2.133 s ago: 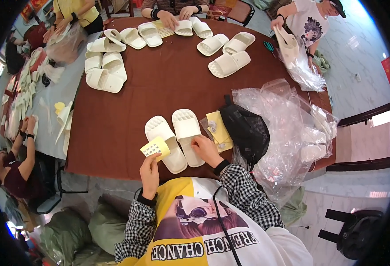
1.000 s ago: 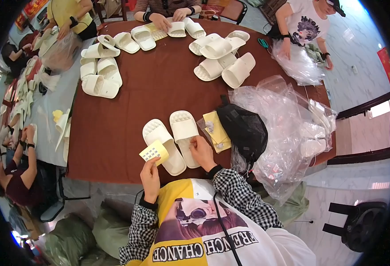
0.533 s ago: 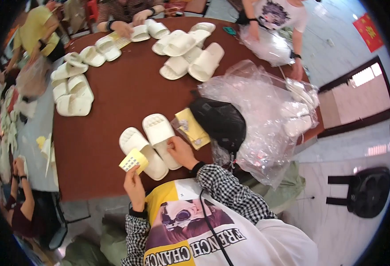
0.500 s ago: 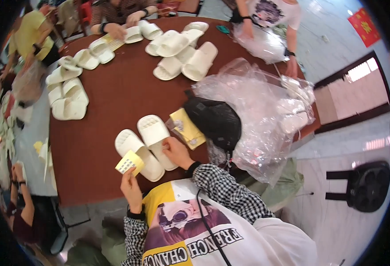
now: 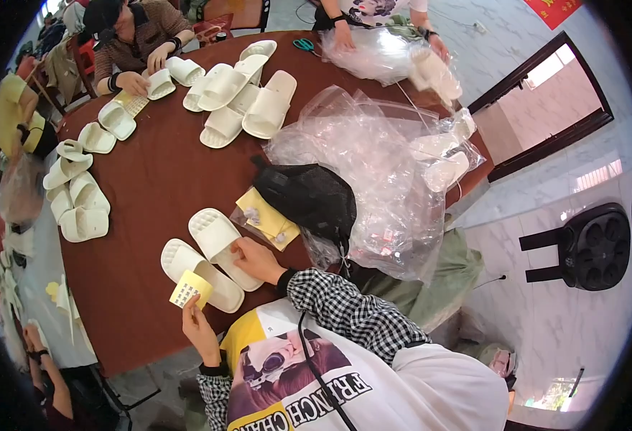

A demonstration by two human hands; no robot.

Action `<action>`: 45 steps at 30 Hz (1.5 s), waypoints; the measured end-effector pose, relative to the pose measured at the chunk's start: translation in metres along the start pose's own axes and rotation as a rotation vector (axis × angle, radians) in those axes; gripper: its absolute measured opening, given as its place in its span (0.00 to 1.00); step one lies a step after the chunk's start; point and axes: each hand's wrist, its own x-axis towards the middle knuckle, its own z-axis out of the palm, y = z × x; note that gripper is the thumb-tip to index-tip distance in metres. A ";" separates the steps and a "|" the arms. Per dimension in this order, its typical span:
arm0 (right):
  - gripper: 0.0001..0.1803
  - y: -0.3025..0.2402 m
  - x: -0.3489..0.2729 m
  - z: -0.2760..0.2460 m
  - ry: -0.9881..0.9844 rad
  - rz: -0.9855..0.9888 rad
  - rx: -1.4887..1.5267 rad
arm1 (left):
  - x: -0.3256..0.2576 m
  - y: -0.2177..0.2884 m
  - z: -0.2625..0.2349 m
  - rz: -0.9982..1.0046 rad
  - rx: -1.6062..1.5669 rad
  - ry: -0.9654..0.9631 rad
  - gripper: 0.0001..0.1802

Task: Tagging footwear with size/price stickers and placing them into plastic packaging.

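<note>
A pair of white open-toe slippers lies on the brown tabletop before me, the left slipper [image 5: 179, 257] beside the right slipper [image 5: 212, 231]. Between the fingertips of my left hand [image 5: 200, 330] is a small yellow sticker sheet [image 5: 190, 289] with dark printing, held over the left slipper's strap. My right hand [image 5: 257, 261] is closed at the right slipper's strap, fingertips on its edge; whether anything small lies under them is hidden. Just beyond that hand are more yellow sheets [image 5: 276, 224] in a clear bag, partly under a black mesh cap [image 5: 309, 197].
Clear plastic bags [image 5: 380, 208] cover the table's right side. More white slippers [image 5: 248, 108] stand at the far middle and along the left edge [image 5: 86, 205]. Two people work across the table [image 5: 143, 237], near green-handled scissors [image 5: 304, 44]. A black stool [image 5: 592, 248] is at the right.
My view has swung, so the scene sits farther left. Both my hands keep their places at the slippers. The far-right person's one hand has drawn back from the plastic bags.
</note>
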 end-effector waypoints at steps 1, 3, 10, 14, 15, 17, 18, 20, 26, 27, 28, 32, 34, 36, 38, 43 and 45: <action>0.14 -0.003 0.001 0.001 0.021 -0.015 -0.007 | 0.001 -0.001 -0.002 -0.014 -0.003 -0.003 0.13; 0.13 -0.006 0.001 -0.001 0.023 -0.001 -0.009 | 0.003 -0.004 0.001 0.016 -0.054 0.010 0.14; 0.10 -0.010 0.003 0.004 0.072 0.025 -0.038 | 0.006 -0.001 0.000 -0.024 -0.047 0.026 0.13; 0.08 -0.007 0.003 0.011 0.129 -0.053 -0.084 | 0.003 -0.002 -0.005 -0.066 -0.036 0.045 0.14; 0.09 -0.005 0.003 0.011 0.119 -0.062 -0.089 | 0.003 -0.004 -0.004 -0.017 -0.034 0.064 0.14; 0.10 -0.002 0.002 0.009 0.109 -0.075 -0.069 | 0.003 -0.008 0.000 0.062 -0.028 0.091 0.14; 0.11 -0.001 0.001 0.009 0.111 -0.076 -0.044 | 0.003 -0.009 0.000 0.092 -0.026 0.098 0.14; 0.14 -0.005 -0.001 0.004 0.085 -0.061 -0.096 | 0.003 -0.006 0.000 0.097 -0.001 0.069 0.16; 0.13 0.000 0.000 -0.002 -0.004 -0.026 -0.026 | -0.001 -0.002 0.003 0.012 -0.012 0.081 0.21; 0.13 0.001 0.000 -0.001 -0.010 -0.037 -0.026 | -0.001 -0.005 0.003 0.014 -0.012 0.094 0.21; 0.13 -0.001 0.001 -0.002 -0.007 -0.042 -0.004 | 0.001 -0.005 0.003 0.045 -0.032 0.113 0.23; 0.14 0.004 -0.003 0.000 0.029 -0.056 0.018 | 0.000 -0.003 0.003 0.020 -0.091 0.077 0.27; 0.16 0.010 -0.004 0.000 0.079 -0.084 -0.040 | 0.001 -0.012 0.006 0.079 -0.027 0.083 0.30; 0.18 0.010 -0.007 -0.001 0.122 -0.103 -0.102 | 0.000 -0.021 0.009 0.126 0.037 0.085 0.32; 0.22 0.000 -0.009 -0.005 0.173 -0.132 -0.083 | 0.001 -0.023 0.009 0.126 0.099 0.078 0.34; 0.22 0.009 -0.005 -0.004 0.186 -0.213 -0.222 | 0.002 -0.015 0.005 0.064 0.115 0.022 0.39; 0.22 0.003 -0.005 -0.003 0.067 -0.116 -0.130 | 0.002 -0.025 0.004 0.026 0.121 -0.033 0.42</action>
